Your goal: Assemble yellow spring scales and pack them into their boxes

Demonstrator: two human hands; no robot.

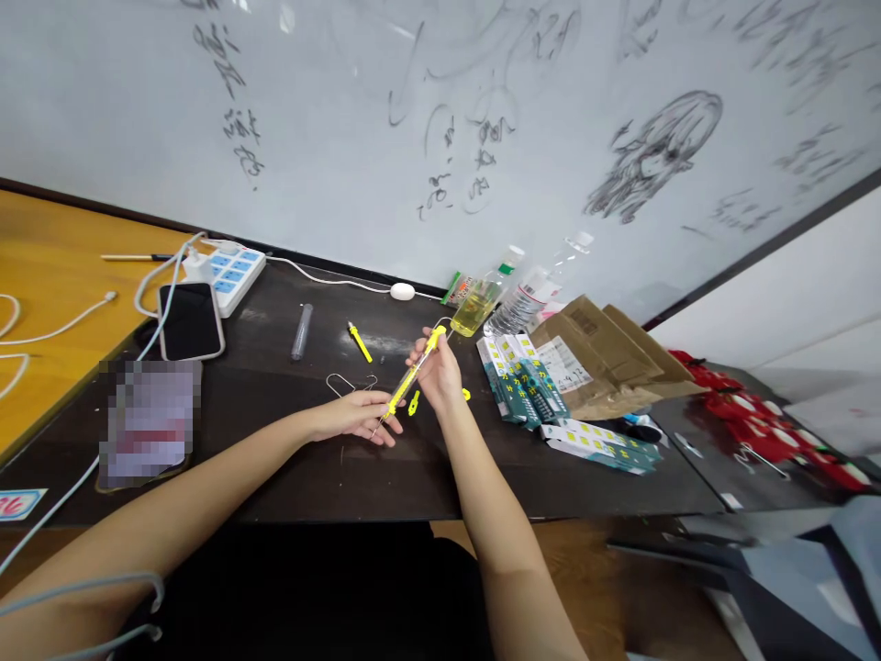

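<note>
Tilted between my hands is a slim tubular spring scale [411,375], with a clear tube, yellow ends and thin wire at both ends. My right hand [440,372] grips its upper yellow end between thumb and fingers. At the lower yellow end, my left hand [359,418] holds it in a loose pinch, the other fingers stretched out. Below the tube lies a small yellow piece [414,402], and a yellow ring-like part [466,395] shows past my right wrist. A bent wire [350,383], a yellow rod [359,342] and a clear tube [301,332] lie to the left.
Several green-and-white boxes [519,381] and a torn cardboard parcel [598,358] lie right, below a bottle of yellow liquid [482,298] and a clear bottle [516,308]. Left are a phone [191,321], a power strip [238,280] and cables. A whiteboard [330,165] stands behind the table.
</note>
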